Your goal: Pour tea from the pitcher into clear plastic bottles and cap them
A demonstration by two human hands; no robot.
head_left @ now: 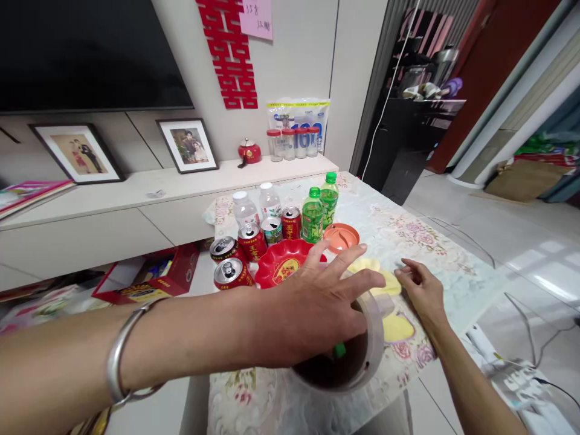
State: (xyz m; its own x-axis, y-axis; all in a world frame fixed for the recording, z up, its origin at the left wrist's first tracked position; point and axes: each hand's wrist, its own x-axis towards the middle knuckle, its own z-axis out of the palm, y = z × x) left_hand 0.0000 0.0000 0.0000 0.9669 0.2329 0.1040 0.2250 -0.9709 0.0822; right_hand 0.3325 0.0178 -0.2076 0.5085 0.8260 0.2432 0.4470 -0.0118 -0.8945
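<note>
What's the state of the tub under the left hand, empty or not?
Tub: not empty; a green object shows in its dark interior. Fill level: cannot tell, left hand covers part.

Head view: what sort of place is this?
Most likely a living room in a home: a large dark screen hangs on the wall, two framed photos stand on the low cabinet below it, and a floral cloth covers the table.
</note>
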